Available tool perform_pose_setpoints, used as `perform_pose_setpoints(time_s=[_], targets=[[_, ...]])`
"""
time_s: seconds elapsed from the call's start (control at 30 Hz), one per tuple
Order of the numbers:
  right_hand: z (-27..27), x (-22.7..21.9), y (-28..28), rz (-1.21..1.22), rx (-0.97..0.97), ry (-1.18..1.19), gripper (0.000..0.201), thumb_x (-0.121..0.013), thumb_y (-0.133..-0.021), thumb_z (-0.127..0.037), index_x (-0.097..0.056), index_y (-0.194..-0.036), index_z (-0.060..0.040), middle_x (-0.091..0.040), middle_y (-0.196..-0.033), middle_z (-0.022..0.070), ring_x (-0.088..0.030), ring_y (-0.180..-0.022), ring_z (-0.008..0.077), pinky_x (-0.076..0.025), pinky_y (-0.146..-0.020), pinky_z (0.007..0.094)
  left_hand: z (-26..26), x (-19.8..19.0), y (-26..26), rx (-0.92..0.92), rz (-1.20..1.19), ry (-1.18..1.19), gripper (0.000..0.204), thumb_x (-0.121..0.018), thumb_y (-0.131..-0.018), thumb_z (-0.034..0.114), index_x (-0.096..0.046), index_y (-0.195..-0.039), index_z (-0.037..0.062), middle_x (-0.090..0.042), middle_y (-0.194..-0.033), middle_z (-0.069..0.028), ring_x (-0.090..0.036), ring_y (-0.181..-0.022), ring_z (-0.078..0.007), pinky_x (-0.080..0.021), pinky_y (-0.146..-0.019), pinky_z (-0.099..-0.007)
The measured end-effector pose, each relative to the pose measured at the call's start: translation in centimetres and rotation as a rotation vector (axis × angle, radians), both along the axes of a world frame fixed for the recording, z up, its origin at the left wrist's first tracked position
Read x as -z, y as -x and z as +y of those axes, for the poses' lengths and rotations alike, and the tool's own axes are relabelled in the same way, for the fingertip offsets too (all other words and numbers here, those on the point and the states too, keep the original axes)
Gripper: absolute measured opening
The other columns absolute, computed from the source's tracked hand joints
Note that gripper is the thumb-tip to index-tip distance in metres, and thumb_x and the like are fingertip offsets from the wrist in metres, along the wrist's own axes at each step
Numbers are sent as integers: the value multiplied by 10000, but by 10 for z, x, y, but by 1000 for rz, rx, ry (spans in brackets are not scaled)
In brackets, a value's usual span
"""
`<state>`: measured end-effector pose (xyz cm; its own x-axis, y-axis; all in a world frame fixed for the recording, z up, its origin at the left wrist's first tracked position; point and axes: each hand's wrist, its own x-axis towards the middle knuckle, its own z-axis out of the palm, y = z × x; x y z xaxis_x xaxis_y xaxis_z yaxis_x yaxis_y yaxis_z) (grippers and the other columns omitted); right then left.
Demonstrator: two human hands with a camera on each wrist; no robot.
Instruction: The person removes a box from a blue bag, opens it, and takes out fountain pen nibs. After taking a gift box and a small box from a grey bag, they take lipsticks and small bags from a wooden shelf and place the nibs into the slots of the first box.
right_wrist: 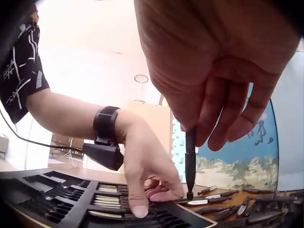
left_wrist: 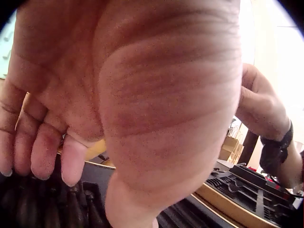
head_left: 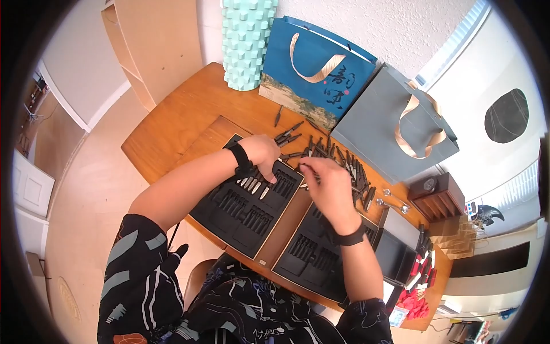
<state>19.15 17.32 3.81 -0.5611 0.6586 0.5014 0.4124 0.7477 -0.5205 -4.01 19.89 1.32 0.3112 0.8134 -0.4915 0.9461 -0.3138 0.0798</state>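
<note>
A black slotted case (head_left: 243,249) lies unfolded on the wooden table, its two halves joined by a brown strip (head_left: 286,223). My left hand (head_left: 260,153) is over the far part of the left half, with the thumb down at the slots and the fingers bent loosely. Several light blades (right_wrist: 107,200) sit in a row of slots beside that thumb. In the right wrist view, my right hand (right_wrist: 223,95) pinches a slim dark pen-shaped tool (right_wrist: 190,164), held upright with its narrow end down near the case's edge. Similar dark tools (right_wrist: 216,209) lie loose beyond the case.
A heap of dark tools (head_left: 358,178) spreads along the table behind the case. Behind it stand a blue paper bag (head_left: 309,57), a grey bag (head_left: 372,114) and a mint foam roller (head_left: 246,46). A wooden box (head_left: 447,192) and red items (head_left: 413,304) are at right.
</note>
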Motion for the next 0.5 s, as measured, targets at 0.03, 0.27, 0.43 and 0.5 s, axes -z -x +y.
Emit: perform_pose_setpoints(time_s=[0.03,0.27,0.43,0.5], targets=[[-3,5,4,-23,-28,-34,108,-721,-925,-67,-755,-1028,-55,-749,-930,142,-722,-884,359,-585,-785,449,0,-2,-1,-3,4,1,690,-820,-776,654,-812,-994,0,-785,-992,-170,-741,-986,-375,-586,-875,-444],[-20,22,17,-97,-38,-91,125,-743,-909,-62,-768,-1031,-46,-756,-911,137,-728,-854,347,-584,-759,433,-2,-7,-4,4,22,24,742,-833,-777,627,-754,-1087,-42,-769,-1067,-215,-729,-1048,-384,-572,-909,-447],[-33,27,19,-132,-93,-124,141,-746,-896,-69,-772,-1030,-36,-755,-898,128,-729,-856,337,-585,-759,427,10,18,6,23,11,34,695,-770,-860,610,-755,-1093,-45,-766,-1072,-229,-720,-1060,-396,-569,-918,-457],[-40,29,20,-165,-103,-129,153,-741,-898,-74,-774,-1040,-29,-764,-921,117,-732,-850,322,-585,-775,423,12,23,6,-71,-75,25,737,-671,-919,672,-764,-1089,-39,-767,-1061,-235,-719,-1054,-402,-566,-921,-464]])
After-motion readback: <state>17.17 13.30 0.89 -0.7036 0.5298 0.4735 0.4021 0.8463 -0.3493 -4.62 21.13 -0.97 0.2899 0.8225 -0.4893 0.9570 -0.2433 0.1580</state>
